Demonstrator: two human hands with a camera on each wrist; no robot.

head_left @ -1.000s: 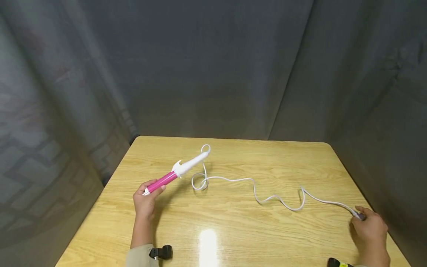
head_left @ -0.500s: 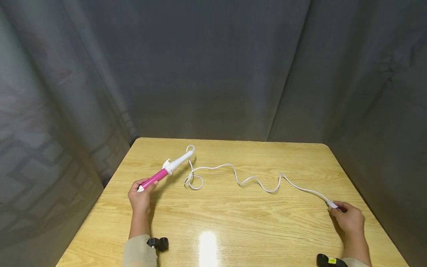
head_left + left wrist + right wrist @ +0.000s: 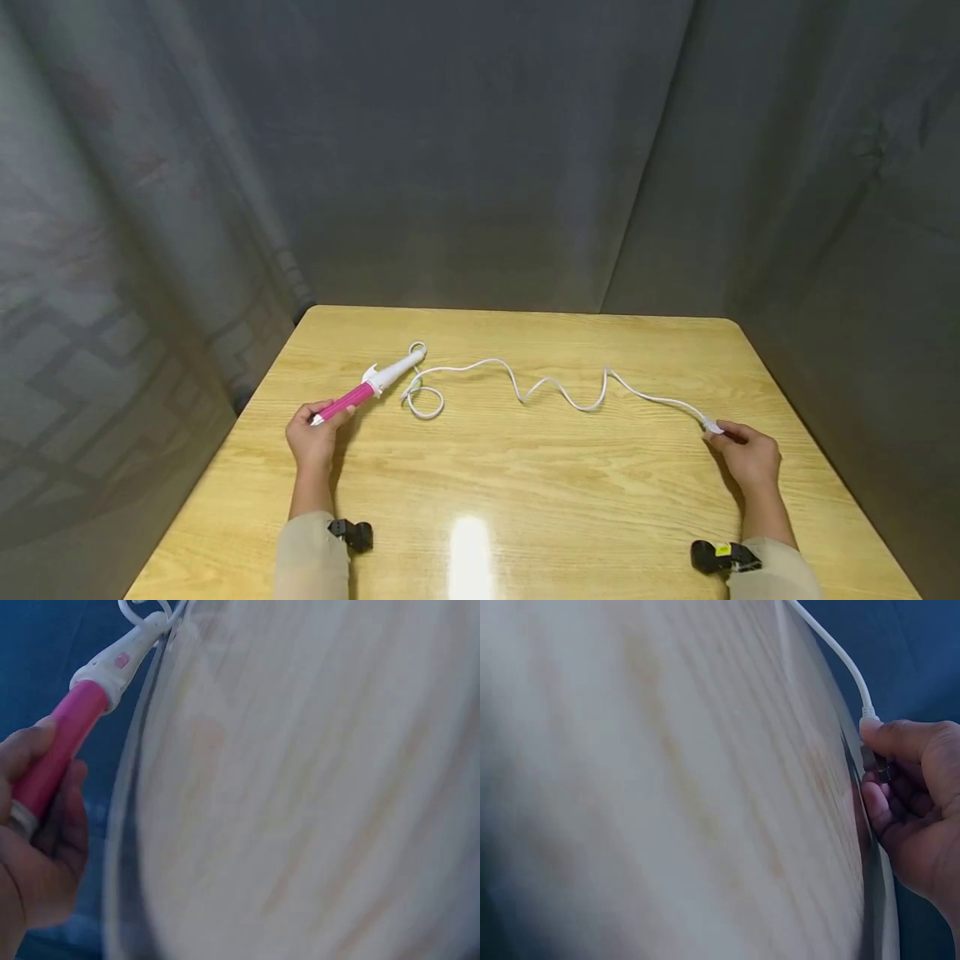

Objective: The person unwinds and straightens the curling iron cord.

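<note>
Sleeves (image 3: 311, 558) and two small black wrist devices are seen nearest the viewer, at the front edge of the wooden counter (image 3: 525, 483). A little farther in, the left hand (image 3: 313, 437) is closed around the pink barrel end of a curling iron (image 3: 367, 387), which is held raised and slanted, its white handle pointing away toward the far left part of the counter; in the left wrist view the fingers (image 3: 64, 825) are seen wrapped about the pink barrel. On the other side, the right hand (image 3: 746, 458) is curled around the plug (image 3: 714, 428) at the free end of the white cord (image 3: 555, 387), the plug being pinched between thumb and fingers, as the right wrist view shows. Between the two hands the cord is laid on the counter in loose waves, with a small loop beside the handle. Both ends are thus judged to be in hand, while the cord is not yet gathered or wound and lies slack across the counter. Beyond the far edge, only a dark grey curtain (image 3: 480, 167) is seen.
</note>
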